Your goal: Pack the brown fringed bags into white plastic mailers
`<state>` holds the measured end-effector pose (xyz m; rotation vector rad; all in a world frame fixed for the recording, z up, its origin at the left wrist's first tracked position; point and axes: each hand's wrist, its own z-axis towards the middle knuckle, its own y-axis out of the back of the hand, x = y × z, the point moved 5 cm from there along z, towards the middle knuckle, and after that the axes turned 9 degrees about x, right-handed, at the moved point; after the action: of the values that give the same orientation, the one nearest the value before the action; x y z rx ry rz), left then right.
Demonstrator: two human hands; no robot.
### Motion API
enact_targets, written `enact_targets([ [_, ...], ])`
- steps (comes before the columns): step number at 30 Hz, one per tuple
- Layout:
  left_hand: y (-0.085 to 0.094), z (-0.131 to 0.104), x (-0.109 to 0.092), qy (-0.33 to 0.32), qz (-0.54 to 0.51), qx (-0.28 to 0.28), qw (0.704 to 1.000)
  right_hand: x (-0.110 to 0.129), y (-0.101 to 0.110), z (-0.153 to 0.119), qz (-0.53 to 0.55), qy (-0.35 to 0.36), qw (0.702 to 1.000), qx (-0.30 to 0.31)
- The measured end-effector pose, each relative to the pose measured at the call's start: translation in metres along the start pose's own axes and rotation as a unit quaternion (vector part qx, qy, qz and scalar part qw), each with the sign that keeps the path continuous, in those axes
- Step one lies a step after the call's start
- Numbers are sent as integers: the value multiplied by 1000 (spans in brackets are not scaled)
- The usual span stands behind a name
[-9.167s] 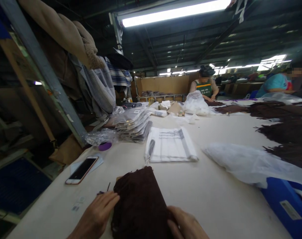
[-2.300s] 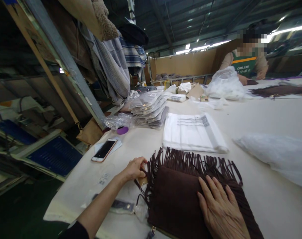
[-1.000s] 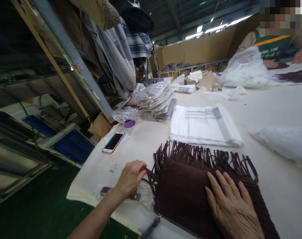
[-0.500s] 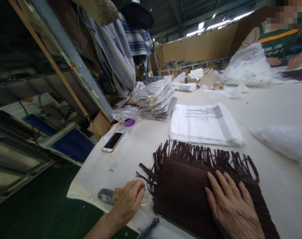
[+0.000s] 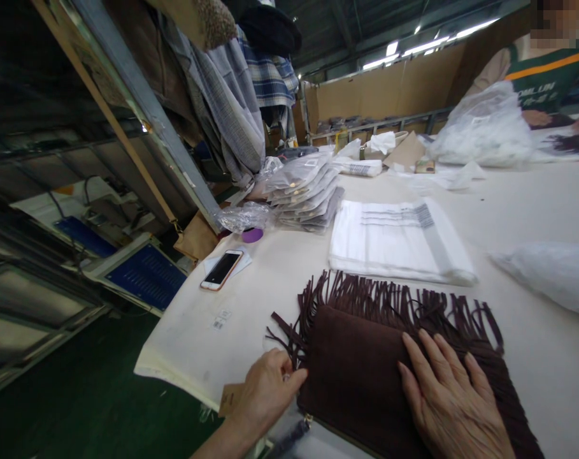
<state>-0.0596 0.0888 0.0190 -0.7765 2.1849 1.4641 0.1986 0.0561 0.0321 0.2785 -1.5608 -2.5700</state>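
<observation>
One side of the flat, dark-brown, suede-like rectangular pouch [image 5: 356, 363], its left, is where the person's left hand [image 5: 274, 381] meets it. The pouch lies on the cream cloth-covered table [image 5: 184, 338], by the near edge and to the right of the left corner. Its long axis seems to run from left to right, slanting toward the near edge; the right end is partly covered, so this is a judgement.

The left hand is the nearer to that side: the pouch lies directly to its right, and the thumb tip seems to touch it. That grip is half curled, and whether it pinches anything cannot be told. Just left of it, at the table's near edge, is a tan card tag [image 5: 230, 400]; how it is attached is hidden. The right hand [image 5: 454, 398] rests flat with fingers spread on the right part of the pouch, its grip closed on nothing.

Thin dark-brown fringe strips [image 5: 375, 293] fan toward the table's far edge, just short of a folded white cloth with grey stripes [image 5: 399, 239]. A dark grey strap [image 5: 289, 438] hangs at the pouch's near left corner, below the left hand.
</observation>
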Motion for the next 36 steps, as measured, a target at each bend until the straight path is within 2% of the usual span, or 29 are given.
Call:
enact_targets([
  [4, -6, 5, 2, 43, -113, 41, 992, 0, 2, 1, -5, -1, 1000, 2],
  [6, -7, 3, 2, 67, -199, 67, 975, 0, 3, 1, -6, 2, 1000, -1],
  [8, -9, -1, 1, 97, -288, 104, 947, 1, 4, 2, -3, 9, 1000, -6],
  [11, -16, -7, 0, 138, -397, 194, 886, 1, 4, 1, 6, 14, 1000, -10],
  [15, -30, -13, 2, 178, -487, 296, 802, -1, 3, -1, 9, 22, 1000, -4],
  [19, -48, -20, -5, 151, -616, 365, 681, -6, -2, 0, 1, 26, 1000, 9],
  [22, -60, -19, -14, 115, -686, 358, 623, -8, -7, 0, -7, 32, 999, 20],
  [25, -66, -9, -23, 79, -727, 336, 593, -9, -11, -1, -15, 35, 999, 29],
  [26, -65, -2, -26, 56, -737, 317, 594, -9, -11, -1, -18, 29, 999, 26],
  [29, -54, 22, -29, -18, -760, 203, 617, -9, -11, -1, -25, 20, 999, 8],
  [32, -46, 43, -29, -49, -773, 103, 625, -8, -8, 0, -35, 24, 999, -16],
  [36, -44, 61, -29, -57, -781, 59, 619, -7, -6, 1, -42, 23, 999, -23],
])
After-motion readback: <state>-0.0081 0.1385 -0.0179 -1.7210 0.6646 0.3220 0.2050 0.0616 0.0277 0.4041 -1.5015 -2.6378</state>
